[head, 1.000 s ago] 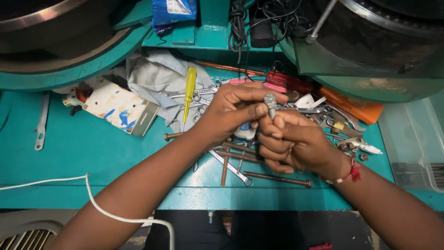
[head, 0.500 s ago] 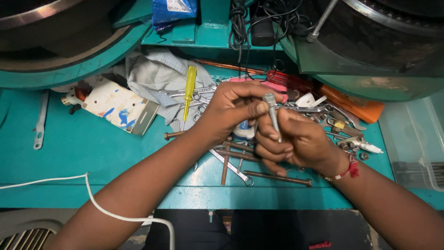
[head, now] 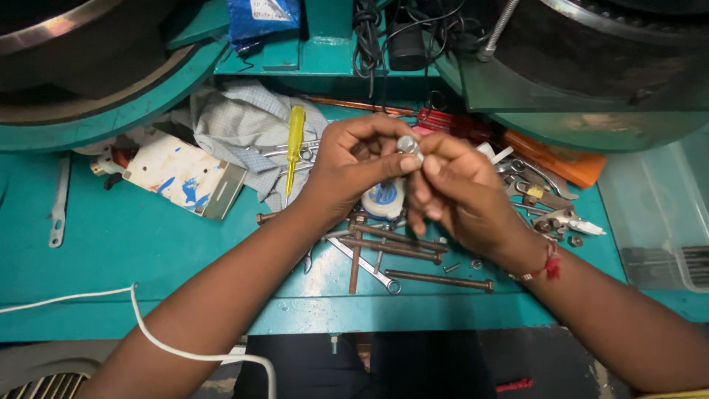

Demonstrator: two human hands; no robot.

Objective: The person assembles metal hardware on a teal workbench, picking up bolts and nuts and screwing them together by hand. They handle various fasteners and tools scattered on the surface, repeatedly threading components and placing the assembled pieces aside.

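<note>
My left hand point(head: 354, 164) and my right hand point(head: 459, 193) meet above the middle of a teal workbench point(head: 148, 251). Both pinch one small silvery metal part, like a bolt or nut point(head: 407, 144), between thumbs and fingertips. Its lower end is hidden by my fingers. My right wrist wears a red thread band point(head: 548, 264). Under my hands lie several long rusty bolts point(head: 391, 249), a spanner point(head: 363, 266) and a round blue-and-white tape reel point(head: 384, 198).
A yellow-handled screwdriver point(head: 294, 142) lies on a grey cloth point(head: 244, 118). A paint-stained white box point(head: 185, 177) sits left; a wrench point(head: 57, 203) lies far left. Red and orange tools point(head: 546, 159), loose nuts and pliers lie right. A clear plastic bin point(head: 657, 222) stands at right. A white cable point(head: 148, 332) crosses the front edge.
My two hands have shifted slightly, turning the small metal part between the fingertips; the part stays held above the same spot.
</note>
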